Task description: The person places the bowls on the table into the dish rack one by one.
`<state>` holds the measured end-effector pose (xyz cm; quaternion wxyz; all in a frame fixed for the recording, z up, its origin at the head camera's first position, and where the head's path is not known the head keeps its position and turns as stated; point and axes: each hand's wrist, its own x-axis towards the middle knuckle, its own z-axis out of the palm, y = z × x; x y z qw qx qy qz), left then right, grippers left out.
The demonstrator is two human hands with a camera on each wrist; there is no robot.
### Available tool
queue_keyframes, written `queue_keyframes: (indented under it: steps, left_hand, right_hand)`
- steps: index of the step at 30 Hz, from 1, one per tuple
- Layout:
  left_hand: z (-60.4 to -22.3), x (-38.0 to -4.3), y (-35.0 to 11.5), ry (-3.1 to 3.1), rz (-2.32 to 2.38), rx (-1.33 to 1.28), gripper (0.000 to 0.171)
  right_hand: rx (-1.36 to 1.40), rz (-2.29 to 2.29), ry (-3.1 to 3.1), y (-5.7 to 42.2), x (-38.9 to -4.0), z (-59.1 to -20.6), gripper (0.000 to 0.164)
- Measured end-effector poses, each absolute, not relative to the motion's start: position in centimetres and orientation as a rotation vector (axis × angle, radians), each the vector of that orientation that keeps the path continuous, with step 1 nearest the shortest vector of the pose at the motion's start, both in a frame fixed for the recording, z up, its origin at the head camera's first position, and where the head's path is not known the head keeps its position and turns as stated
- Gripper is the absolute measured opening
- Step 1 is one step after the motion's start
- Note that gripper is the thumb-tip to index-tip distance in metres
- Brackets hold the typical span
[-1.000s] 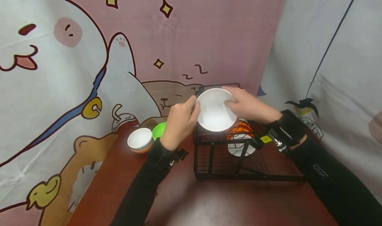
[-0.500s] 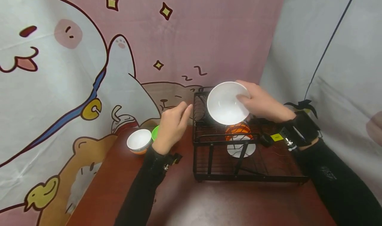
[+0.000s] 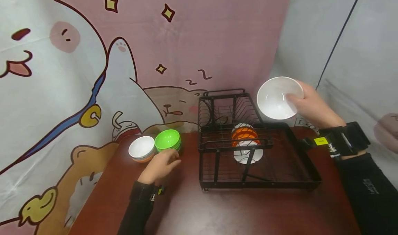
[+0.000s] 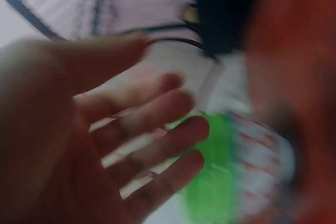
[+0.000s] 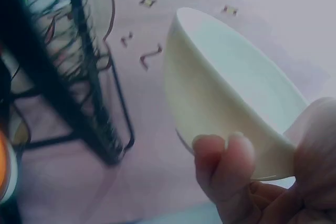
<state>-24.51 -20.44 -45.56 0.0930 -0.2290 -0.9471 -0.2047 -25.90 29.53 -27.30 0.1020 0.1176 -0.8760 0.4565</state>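
A white bowl (image 3: 276,98) is held up by my right hand (image 3: 317,105), thumb inside the rim and fingers on the outer wall, at the right of the head view. In the right wrist view the bowl (image 5: 220,98) is tilted with its mouth to the upper right. My left hand (image 3: 161,166) holds nothing, fingers loosely extended, right at the near side of the green bowls (image 3: 168,139). Blurred in the left wrist view, its spread fingers (image 4: 173,140) lie across a green bowl (image 4: 212,182). A white bowl (image 3: 142,147) stacked over an orange one stands beside the green bowls.
A black two-tier dish rack (image 3: 261,185) stands on the reddish-brown table (image 3: 202,211). Orange bowls (image 3: 245,135) and white bowls (image 3: 248,154) stand on edge in the rack. A printed cloth (image 3: 236,38) hangs behind the table.
My left hand has let go of the white bowl and moved left and down to the green bowls. My right hand has carried the white bowl rightward, over the right side of the rack.
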Motion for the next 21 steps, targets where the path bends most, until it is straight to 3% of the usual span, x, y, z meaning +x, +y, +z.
queue_keyframes:
  steps: [5,11,21]
  left_hand:
    - [-49.7,-24.5,-22.4,-2.887,-0.515,-0.774,0.035]
    - [-51.1,-24.3,-23.4,-3.04,-0.549,-0.779,0.06]
    - [-51.0,-23.9,-23.5,-3.168,-0.558,-0.651,0.067]
  right_hand:
    - [0.271,1.309,-2.585,31.3,-26.1,-29.0,0.051]
    - [0.233,1.215,-2.597,32.8,-26.6,-32.2,0.049]
    - [0.266,1.057,-2.73,33.7,-26.5,-38.3,0.043]
